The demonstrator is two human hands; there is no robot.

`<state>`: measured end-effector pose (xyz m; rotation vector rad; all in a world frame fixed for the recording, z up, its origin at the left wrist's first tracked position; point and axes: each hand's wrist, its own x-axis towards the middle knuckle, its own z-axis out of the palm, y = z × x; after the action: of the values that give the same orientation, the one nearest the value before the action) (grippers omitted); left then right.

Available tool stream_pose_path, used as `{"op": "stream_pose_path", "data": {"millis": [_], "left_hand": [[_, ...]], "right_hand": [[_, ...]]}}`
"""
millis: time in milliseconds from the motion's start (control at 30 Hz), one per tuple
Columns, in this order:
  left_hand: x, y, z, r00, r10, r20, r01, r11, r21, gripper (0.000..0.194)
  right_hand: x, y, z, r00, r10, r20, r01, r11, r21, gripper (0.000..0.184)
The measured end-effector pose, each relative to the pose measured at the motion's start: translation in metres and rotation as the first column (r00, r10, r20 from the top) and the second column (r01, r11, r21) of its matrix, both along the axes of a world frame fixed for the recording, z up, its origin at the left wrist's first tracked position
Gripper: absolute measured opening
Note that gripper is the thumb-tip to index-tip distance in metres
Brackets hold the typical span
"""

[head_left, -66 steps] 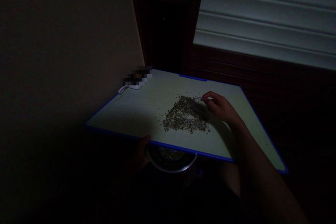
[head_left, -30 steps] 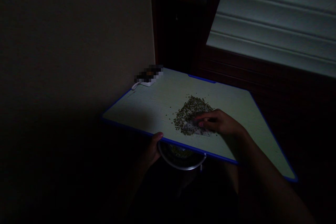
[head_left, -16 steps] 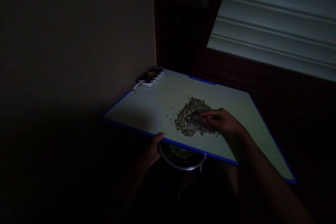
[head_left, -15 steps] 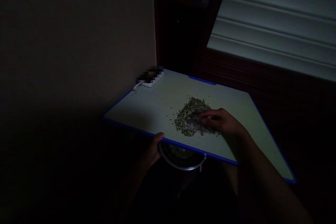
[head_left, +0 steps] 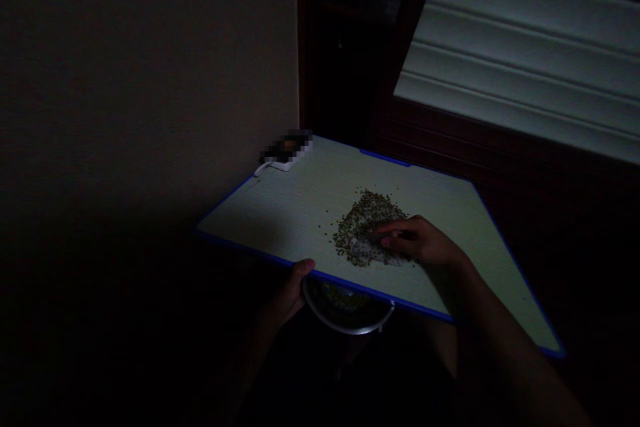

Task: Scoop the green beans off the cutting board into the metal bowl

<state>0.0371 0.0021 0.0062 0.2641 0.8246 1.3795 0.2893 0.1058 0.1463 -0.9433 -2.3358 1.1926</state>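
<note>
A pale board with a blue rim (head_left: 440, 213) lies tilted across the view in dim light. Its near edge is gripped by my left hand (head_left: 295, 287), thumb on top and the other fingers hidden beneath. A pile of small greenish-brown beans or seeds (head_left: 370, 210) is spread on the board's middle. At the pile's right side, my right hand (head_left: 423, 240) is closed, thumb and fingers bent down into the grains. A whitish, see-through patch shows by its fingertips; whether the hand pinches it is unclear. Below the near edge is a metal-rimmed bowl (head_left: 350, 320), partly covered, with similar grains inside.
A small white device with a strap (head_left: 287, 157), its top pixelated, rests at the board's far left corner. A plain wall (head_left: 150, 80) stands close on the left. Dark wood and a pale slatted panel (head_left: 515, 47) are behind.
My right hand has moved slightly left and toward me through the grains, and the pile's near part has shifted. The whole view sits a little lower. My left hand keeps its hold.
</note>
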Motion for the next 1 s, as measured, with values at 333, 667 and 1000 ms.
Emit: {"op": "stream_pose_path", "data": {"millis": [333, 667, 1000], "left_hand": [[-0.004, 0.0, 0.006, 0.998, -0.02, -0.053, 0.021, 1.0, 0.018, 0.07], [-0.005, 0.001, -0.001, 0.998, -0.034, -0.058, 0.036, 0.999, 0.032, 0.065], [-0.003, -0.001, 0.008, 0.995, -0.091, -0.05, 0.093, 0.995, 0.025, 0.05]], "right_hand": [[-0.001, -0.001, -0.002, 1.0, 0.001, 0.0, -0.001, 0.999, -0.037, 0.031], [-0.002, 0.002, 0.0, 1.0, -0.003, 0.009, 0.003, 1.0, -0.009, 0.03], [0.001, 0.007, -0.004, 0.998, -0.063, -0.017, 0.063, 0.998, -0.026, 0.03]]}}
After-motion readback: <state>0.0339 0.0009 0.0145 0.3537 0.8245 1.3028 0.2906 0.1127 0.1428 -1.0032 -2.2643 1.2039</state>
